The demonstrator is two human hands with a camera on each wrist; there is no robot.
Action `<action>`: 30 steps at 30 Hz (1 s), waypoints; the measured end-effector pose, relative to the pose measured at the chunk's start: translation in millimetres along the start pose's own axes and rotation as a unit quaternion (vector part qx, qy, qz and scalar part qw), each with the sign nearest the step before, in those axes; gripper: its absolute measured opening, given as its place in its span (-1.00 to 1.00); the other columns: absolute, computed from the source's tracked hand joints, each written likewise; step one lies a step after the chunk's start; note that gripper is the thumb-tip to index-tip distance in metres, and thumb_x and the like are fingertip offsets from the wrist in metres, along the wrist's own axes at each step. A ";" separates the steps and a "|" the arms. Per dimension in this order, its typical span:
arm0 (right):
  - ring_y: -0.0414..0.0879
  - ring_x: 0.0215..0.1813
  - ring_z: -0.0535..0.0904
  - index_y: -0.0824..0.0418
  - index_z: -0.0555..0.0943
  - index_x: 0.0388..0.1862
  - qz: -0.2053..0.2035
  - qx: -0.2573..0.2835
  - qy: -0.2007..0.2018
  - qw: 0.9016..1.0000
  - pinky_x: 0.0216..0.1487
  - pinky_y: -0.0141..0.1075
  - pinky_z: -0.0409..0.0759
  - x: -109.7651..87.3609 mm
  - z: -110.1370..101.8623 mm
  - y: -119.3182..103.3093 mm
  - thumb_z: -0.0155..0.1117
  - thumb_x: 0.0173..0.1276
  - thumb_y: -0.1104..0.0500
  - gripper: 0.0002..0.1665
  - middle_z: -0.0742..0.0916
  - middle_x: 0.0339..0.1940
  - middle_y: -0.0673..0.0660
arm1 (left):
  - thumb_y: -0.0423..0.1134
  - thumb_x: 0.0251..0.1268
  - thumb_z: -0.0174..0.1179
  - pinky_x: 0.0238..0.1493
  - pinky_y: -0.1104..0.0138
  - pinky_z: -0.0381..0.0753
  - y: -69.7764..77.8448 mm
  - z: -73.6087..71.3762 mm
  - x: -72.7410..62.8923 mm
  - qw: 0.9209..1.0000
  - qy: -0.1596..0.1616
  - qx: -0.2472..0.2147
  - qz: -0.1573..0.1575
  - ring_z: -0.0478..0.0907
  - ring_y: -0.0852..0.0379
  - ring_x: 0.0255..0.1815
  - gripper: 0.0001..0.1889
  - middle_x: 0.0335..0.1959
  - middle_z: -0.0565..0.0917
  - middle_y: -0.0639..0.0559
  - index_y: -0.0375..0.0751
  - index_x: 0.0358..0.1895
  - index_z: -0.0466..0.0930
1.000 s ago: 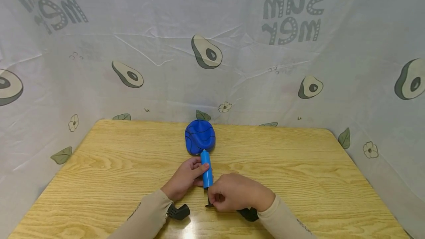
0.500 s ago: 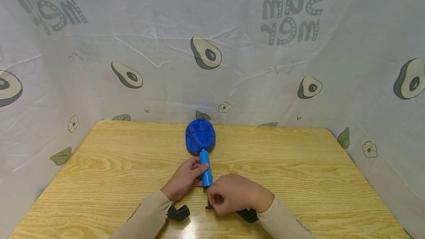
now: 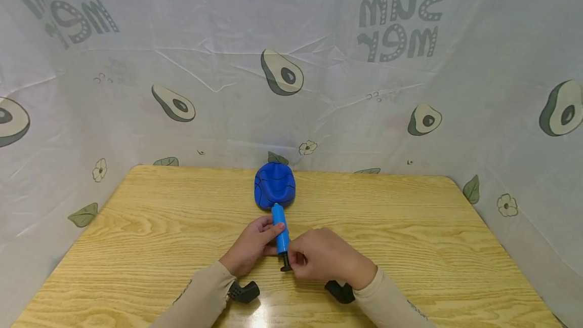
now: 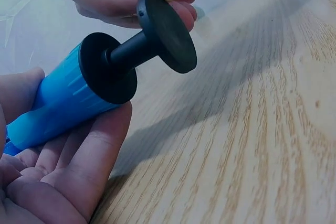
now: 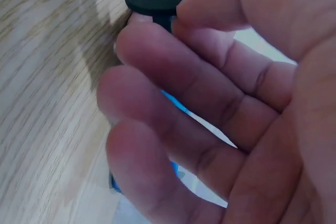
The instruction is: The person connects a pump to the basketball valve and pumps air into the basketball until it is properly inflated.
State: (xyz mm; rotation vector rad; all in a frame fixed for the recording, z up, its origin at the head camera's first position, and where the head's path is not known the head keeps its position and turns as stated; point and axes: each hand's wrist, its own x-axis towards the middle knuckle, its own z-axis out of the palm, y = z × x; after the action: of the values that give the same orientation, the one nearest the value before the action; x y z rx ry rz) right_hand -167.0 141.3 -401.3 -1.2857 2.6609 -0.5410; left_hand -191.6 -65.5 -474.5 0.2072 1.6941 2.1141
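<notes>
One pale sheet (image 3: 337, 125), creased and printed with avocado, leaf and flower motifs, forms the backdrop. Below it, the table (image 3: 387, 216) presents a flat, yellowish wood-grain top with rounded far corners. The blue ball (image 3: 275, 183) rests near the table's far edge, in line with the pump (image 3: 283, 241). Status, by judgement: filling is incomplete. The ball's skin is smooth, rubber-like and marked with dark curved lines, and it carries a deep hollow, so much of its round form is left to gain. The right hand (image 3: 321, 254) is narrowed: thumb and fingertip pinch the plunger (image 4: 131, 51), the other fingers bent loosely. The left hand (image 3: 249, 244) holds the pump, fingers beneath and thumb on top. The pump's body is a glossy blue cylinder, apparently plastic, ribbed near its black end cap; its front end reaches the ball's near side. Whether the two are joined cannot be told. The plunger is smooth and black, with a short length of rod exposed, so part of a stroke appears to be left. Its end is a flat, round disc (image 4: 176, 35)
</notes>
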 end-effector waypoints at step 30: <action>-0.50 -0.52 0.38 -0.05 0.62 -0.48 -0.044 0.073 -0.134 0.987 -0.46 -0.63 0.38 -1.6 1.3 -9.9 0.50 0.36 0.13 -0.75 0.52 -0.58 -0.32 | -0.20 0.63 0.11 -0.05 0.18 0.77 -0.7 -3.8 -1.3 0.999 -0.019 -0.027 0.004 0.69 0.08 -0.02 -0.48 0.02 0.64 -0.19 -0.49 0.42 0.24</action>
State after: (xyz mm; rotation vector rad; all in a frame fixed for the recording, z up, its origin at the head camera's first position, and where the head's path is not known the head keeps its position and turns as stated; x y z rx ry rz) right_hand -158.4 136.5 -398.8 -1.3335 2.3118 -0.5220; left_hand -191.7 -69.3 -475.9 0.2383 1.6141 2.1459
